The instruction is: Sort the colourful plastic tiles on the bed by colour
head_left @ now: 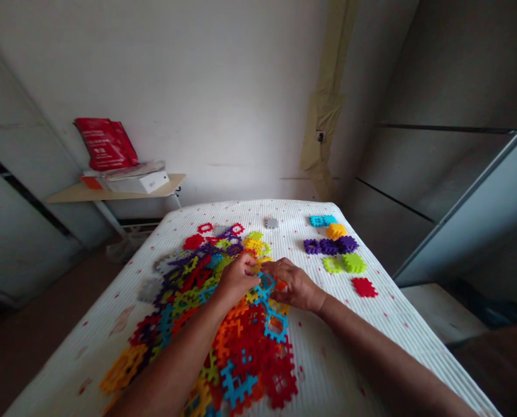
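Observation:
My left hand (237, 278) is over a pile of interlocking plastic tiles (189, 301), its fingers curled inward; what they hold, if anything, is hidden. Facing it, my right hand (297, 285) rests at the pile's right edge. Its thumb and fingers are apart, around a light blue tile (265, 284) and an orange tile (281, 285). Just below lies another light blue tile (276, 325) with a square opening. The notched tiles are red, orange, yellow, green, blue, purple and grey, some solid and some frame-shaped.
To the right lie sorted groups: light blue tiles (323, 220), yellow tiles (336, 231), purple tiles (329, 246), green tiles (354, 263) and a red tile (364, 287). A grey tile (271, 223) lies farther back. A white quilted cover (328, 347) spans the surface. A side table (141, 196) stands back left.

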